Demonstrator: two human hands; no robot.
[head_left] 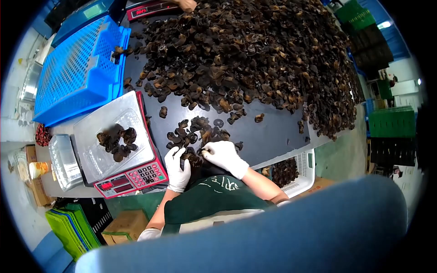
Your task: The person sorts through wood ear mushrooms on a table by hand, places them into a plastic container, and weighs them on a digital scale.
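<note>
Dark brown wood ear mushrooms point(199, 129) lie in a small heap at the table's near edge, between my two white-gloved hands. My left hand point(178, 169) rests at the left side of this heap, thumb and fingers apart, with no piece visible in it. On the right, my right hand point(225, 157) has its fingertips pinched together on a wood ear mushroom at the heap's near side; the piece is partly hidden. Left of my hands stands a red digital scale point(144, 175). On its plate, a clear plastic tray point(98, 157) holds several wood ear mushrooms point(117, 142).
A large pile of wood ear mushrooms point(255, 54) covers the table's far side. Blue crates point(73, 73) stand at left, beside stacked clear trays point(65, 161). Another person's hand point(187, 5) is near a second scale point(150, 9). A white basket point(307, 170) sits below the table's right edge.
</note>
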